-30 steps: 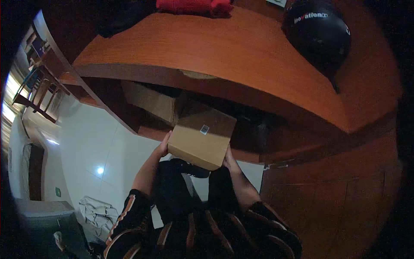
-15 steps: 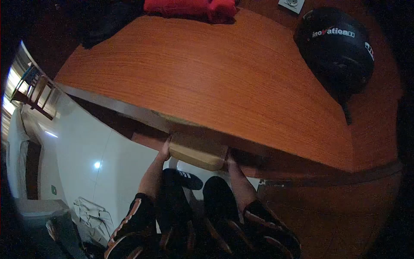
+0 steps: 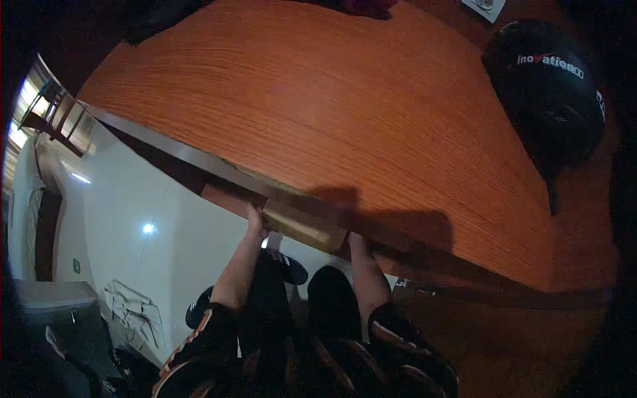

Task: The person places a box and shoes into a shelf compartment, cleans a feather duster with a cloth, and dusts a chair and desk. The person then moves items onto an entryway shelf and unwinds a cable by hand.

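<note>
A tan, box-like block (image 3: 304, 229) is at the open space below the edge of the wooden table (image 3: 265, 113). Part of it is hidden beneath the tabletop. My left hand (image 3: 256, 220) grips its left end, with the fingers partly in view. At the opposite end is my right hand (image 3: 357, 244), pressed against the side, its fingertips mostly hidden in shadow. Exactly what the block is cannot be made out.
A black bag (image 3: 547, 99) with "inovation" lettering lies at the table's right. Dark cloth (image 3: 162, 16) is at the far left edge. A wooden chair (image 3: 56, 119) stands on the pale floor, and a crumpled light cloth (image 3: 136, 308) lies at lower left.
The block and both hands have gone slightly farther under the table edge, so less of the block's face shows. The view has shifted, and a dark shadow now falls on the tabletop.
</note>
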A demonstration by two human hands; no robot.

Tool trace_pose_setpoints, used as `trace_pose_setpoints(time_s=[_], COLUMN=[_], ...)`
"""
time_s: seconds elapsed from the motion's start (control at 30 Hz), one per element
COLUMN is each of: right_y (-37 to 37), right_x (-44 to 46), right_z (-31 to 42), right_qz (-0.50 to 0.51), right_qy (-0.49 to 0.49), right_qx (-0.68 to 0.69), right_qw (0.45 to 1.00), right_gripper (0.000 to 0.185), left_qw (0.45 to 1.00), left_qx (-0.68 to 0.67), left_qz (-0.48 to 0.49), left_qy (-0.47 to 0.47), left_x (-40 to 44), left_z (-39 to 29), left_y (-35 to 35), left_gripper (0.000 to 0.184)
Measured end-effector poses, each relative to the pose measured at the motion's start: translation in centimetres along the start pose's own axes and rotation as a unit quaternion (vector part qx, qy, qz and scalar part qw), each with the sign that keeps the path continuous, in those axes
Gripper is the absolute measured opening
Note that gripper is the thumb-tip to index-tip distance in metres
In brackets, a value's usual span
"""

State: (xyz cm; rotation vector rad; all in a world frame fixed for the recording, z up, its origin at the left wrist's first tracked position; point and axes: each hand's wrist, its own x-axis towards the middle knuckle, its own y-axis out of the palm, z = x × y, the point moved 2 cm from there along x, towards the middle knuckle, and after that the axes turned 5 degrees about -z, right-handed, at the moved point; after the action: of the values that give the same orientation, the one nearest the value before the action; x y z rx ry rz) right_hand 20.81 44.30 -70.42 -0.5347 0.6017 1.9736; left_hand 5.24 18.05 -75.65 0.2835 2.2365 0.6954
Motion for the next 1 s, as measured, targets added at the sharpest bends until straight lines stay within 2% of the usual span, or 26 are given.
trace_pose_setpoints(time_s=[0.07,0.13,0.2,0.27,0.33,0.4,0.43,0.53,0.57,0.63,0.73,1.0], right_y=[0.3,-0.8,-2.9,-4.6,-4.5,-3.3,-3.0,-0.9,-0.8,-1.8,-5.0,-14.6], right_x=[-0.7,-1.6,-2.9,-4.8,-5.4,-4.6,-4.0,-2.6,-2.3,-2.0,-4.0,-10.2], right_z=[0.6,0.0,-1.5,-3.2,-3.9,-2.9,-2.3,0.5,0.9,0.2,-0.8,-2.7], right_qz=[-0.004,-0.017,-0.028,-0.037,-0.037,-0.034,-0.036,-0.039,-0.041,-0.049,-0.064,-0.123], right_qy=[-0.005,-0.009,-0.01,-0.011,-0.017,-0.024,-0.027,-0.035,-0.038,-0.04,-0.037,-0.004], right_qx=[-0.012,-0.018,-0.025,-0.025,-0.022,-0.029,-0.033,-0.057,-0.061,-0.076,-0.092,-0.103], right_qw=[1.0,1.0,0.999,0.999,0.999,0.999,0.998,0.997,0.997,0.995,0.993,0.987], right_gripper=[0.043,0.042,0.041,0.041,0.04,0.039,0.039,0.038,0.037,0.037,0.036,0.033], left_qw=[0.999,0.996,0.994,0.993,0.999,0.994,0.995,0.988,0.99,0.993,0.992,0.988], left_qx=[-0.039,0.036,0.027,0.014,-0.021,-0.048,-0.003,0.103,0.128,0.1,0.083,0.117], left_qz=[-0.02,-0.082,-0.096,-0.107,0.021,0.053,0.022,0.056,0.044,-0.005,-0.018,0.012], left_qy=[-0.003,-0.015,-0.034,-0.052,-0.033,-0.08,-0.097,-0.098,-0.04,-0.07,-0.09,-0.101], left_x=[-7.5,-15.6,-16.5,-15.6,-12.0,-8.6,-8.2,-2.6,-1.2,-6.0,-7.6,-8.6], left_z=[-0.4,-0.3,2.4,4.1,6.7,9.5,9.5,12.6,13.5,9.8,8.2,7.2], left_y=[5.0,11.1,12.5,12.1,10.2,7.1,7.1,2.2,1.0,5.6,7.8,6.8], left_gripper=[0.069,0.075,0.078,0.084,0.088,0.085,0.083,0.077,0.076,0.061,0.057,0.046])
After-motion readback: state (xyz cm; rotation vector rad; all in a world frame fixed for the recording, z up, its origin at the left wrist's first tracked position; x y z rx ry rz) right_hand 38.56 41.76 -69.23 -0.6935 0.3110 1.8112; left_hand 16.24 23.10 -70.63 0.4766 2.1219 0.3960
